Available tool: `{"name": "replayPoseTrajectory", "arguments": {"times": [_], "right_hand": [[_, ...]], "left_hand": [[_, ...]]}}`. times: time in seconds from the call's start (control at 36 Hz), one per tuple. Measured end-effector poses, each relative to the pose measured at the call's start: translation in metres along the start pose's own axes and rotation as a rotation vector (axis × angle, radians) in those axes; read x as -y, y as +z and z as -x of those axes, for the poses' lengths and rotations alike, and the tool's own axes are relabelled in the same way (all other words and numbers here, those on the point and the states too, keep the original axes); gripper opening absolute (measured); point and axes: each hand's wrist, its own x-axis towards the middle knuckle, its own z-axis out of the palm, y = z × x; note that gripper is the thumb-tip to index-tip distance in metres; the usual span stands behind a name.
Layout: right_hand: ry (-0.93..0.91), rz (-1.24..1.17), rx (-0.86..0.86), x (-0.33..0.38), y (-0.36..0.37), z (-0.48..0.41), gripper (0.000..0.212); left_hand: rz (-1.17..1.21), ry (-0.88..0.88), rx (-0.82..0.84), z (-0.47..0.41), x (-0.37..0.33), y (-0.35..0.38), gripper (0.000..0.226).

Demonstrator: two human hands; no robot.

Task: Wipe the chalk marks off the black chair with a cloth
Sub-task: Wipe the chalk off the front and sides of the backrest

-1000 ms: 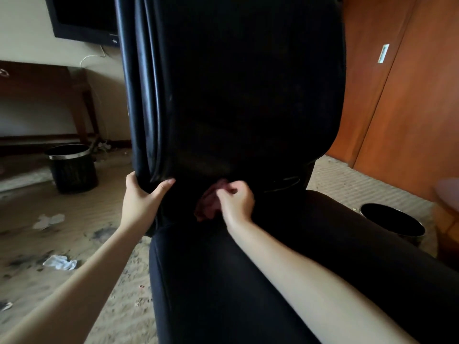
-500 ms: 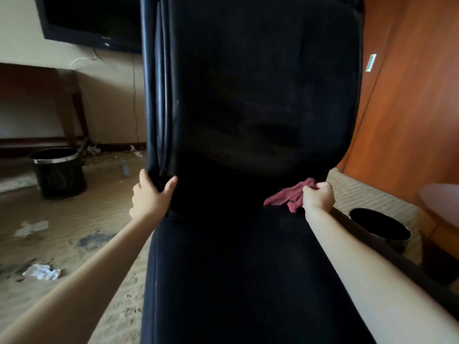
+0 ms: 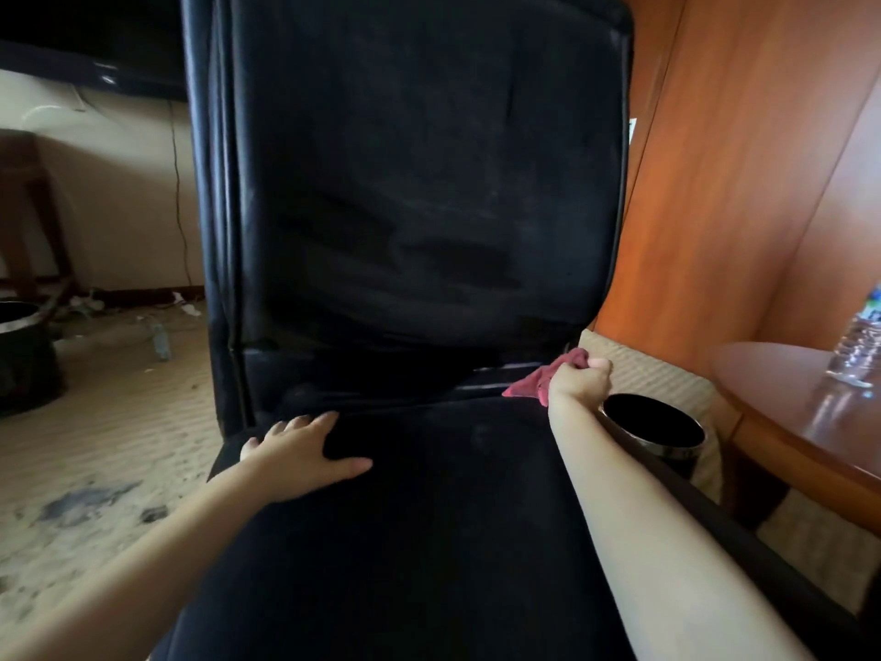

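Note:
The black chair (image 3: 419,193) fills the middle of the head view, its tall backrest upright and its seat running toward me. Faint pale smudges show on the backrest. My right hand (image 3: 578,381) grips a bunched red cloth (image 3: 538,381) at the right end of the crease between backrest and seat. My left hand (image 3: 305,450) lies flat on the rear left part of the seat, fingers spread.
A round black bin (image 3: 653,424) stands right of the chair, beside a wooden table (image 3: 782,412) with a clear plastic bottle (image 3: 858,345). Another black bin (image 3: 24,355) sits far left. The carpet (image 3: 105,431) is stained and littered. Wooden panelling rises behind at right.
My left hand let go of the backrest's left edge and now lies flat on the seat. My right hand carried the cloth rightward along the crease to the chair's right edge.

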Motion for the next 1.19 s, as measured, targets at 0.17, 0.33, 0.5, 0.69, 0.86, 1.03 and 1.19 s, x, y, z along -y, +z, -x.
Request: {"name": "replayPoseTrajectory", "arguments": {"times": [0.17, 0.33, 0.5, 0.69, 0.86, 1.03, 1.19], "right_hand": [[0.008, -0.009, 0.065, -0.016, 0.020, -0.010, 0.009], [-0.033, 0.118, 0.034, -0.009, 0.027, 0.014, 0.011], [-0.093, 0.183, 0.108, -0.003, 0.047, 0.068, 0.013], [-0.066, 0.125, 0.312, -0.005, 0.082, 0.146, 0.011], [-0.028, 0.099, 0.463, 0.000, 0.094, 0.205, 0.009], [-0.036, 0.130, 0.713, 0.008, 0.090, 0.238, 0.004], [0.002, 0.079, 0.736, 0.008, 0.077, 0.201, 0.007]], "left_hand": [[-0.009, 0.056, -0.005, 0.000, 0.005, 0.001, 0.091], [0.020, 0.059, 0.012, 0.000, 0.005, 0.004, 0.090], [-0.005, 0.064, 0.041, 0.004, 0.009, 0.007, 0.087], [0.004, 0.061, 0.041, 0.012, 0.014, 0.008, 0.088], [-0.010, 0.060, 0.030, 0.011, 0.017, 0.012, 0.086], [-0.005, 0.122, -0.028, 0.010, 0.019, 0.012, 0.067], [-0.009, 0.085, 0.011, 0.010, 0.019, 0.011, 0.088]]}}
